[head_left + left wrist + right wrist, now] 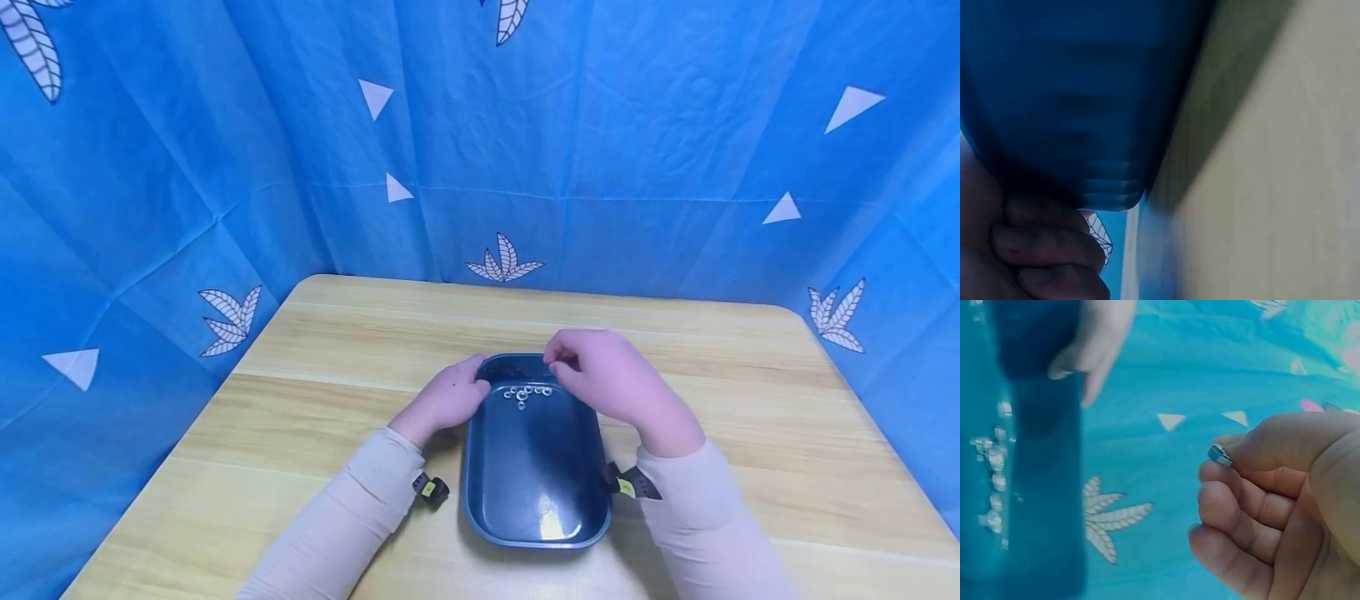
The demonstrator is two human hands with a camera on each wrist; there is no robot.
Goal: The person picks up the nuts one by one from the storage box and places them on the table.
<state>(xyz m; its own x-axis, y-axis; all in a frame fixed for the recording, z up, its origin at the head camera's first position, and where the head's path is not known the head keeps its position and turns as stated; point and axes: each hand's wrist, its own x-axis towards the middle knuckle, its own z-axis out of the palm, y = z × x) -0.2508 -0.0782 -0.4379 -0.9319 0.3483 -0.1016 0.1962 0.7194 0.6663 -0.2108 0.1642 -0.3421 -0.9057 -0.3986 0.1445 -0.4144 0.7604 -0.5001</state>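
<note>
A deep dark blue tray (510, 475) sits on the wooden table between both arms. My left hand (448, 395) grips its far left corner, thumb over the rim; in the left wrist view curled fingers (1054, 247) show beside the tray's outer wall. Held above the far right corner, my right hand (611, 375) pinches a small shiny metal nut (1220, 454) between thumb and forefinger, with the other fingers curled below. Several similar nuts (522, 396) lie grouped on the tray floor near its far end.
Pale wood table (337, 333) surrounds the tray. A blue curtain (637, 167) with white leaves and triangles hangs behind the table and along both sides. Black wrist straps with small cameras (433, 490) sit close to the tray's sides.
</note>
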